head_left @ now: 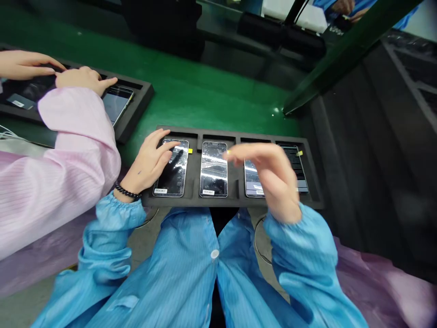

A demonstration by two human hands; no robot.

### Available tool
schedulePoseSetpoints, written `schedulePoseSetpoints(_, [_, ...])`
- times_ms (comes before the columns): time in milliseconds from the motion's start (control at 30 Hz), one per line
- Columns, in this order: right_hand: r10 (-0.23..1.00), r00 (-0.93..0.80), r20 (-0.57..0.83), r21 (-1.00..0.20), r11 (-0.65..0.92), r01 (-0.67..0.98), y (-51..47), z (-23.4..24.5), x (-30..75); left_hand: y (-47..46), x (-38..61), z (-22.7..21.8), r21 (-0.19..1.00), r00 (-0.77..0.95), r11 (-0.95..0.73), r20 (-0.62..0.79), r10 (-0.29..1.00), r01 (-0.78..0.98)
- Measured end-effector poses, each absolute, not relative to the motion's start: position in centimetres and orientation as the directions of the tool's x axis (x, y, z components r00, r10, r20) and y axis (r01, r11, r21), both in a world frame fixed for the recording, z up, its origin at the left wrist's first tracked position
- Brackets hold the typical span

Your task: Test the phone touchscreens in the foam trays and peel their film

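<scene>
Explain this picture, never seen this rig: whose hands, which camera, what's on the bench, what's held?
No robot here: a person works bare-handed, in blue sleeves, seen from one camera on their head, looking forward and down. A dark tray by the green table bears four phones in a row. The left hand spreads over the leftmost phone; contact is unclear. The right hand is blurred, fingertips near the second phone's upper right edge; I can't tell whether it holds anything. The pink sleeve at left is a co-worker's, at another tray.
</scene>
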State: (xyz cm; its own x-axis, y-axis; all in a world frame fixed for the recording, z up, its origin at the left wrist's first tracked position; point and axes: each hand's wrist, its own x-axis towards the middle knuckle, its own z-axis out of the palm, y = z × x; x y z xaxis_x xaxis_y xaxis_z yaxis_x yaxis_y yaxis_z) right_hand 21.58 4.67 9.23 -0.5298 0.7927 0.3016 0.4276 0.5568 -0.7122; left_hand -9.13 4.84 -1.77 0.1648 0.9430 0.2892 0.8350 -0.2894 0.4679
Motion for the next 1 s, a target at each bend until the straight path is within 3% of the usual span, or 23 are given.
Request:
schedulePoseSetpoints(33, [0.766,-0.554,0.327,-0.689,0.594,0.416,6.8,8.1,21.1,5.2,-9.1,-1.7,0.447,0.188,-0.3,0.277,0.942,0.843])
schedulePoseSetpoints(100, [0.715,-0.626,0.311,-0.514,0.68,0.522,10.3,5.7,20.1,5.8,-9.1,-1.7,0.414,0.213,-0.304,0.252,0.944,0.858])
schedulePoseSetpoints(200, [0.712,-0.678,0.183,-0.283,0.699,0.657,12.9,3.2,18.8,6.4,-9.0,-1.6,0.394,0.223,-0.296,0.222,0.949,0.87])
schedulePoseSetpoints(300, [0.696,-0.71,0.108,-0.17,0.716,0.677,13.1,2.3,17.8,6.7,-8.7,-1.5,0.383,0.232,-0.3,0.214,0.949,0.874])
schedulePoseSetpoints(1000, [0.653,-0.754,0.069,-0.099,0.756,0.647,13.1,1.8,16.7,6.6,-7.9,-1.3,0.334,0.222,-0.277,0.194,0.956,0.901])
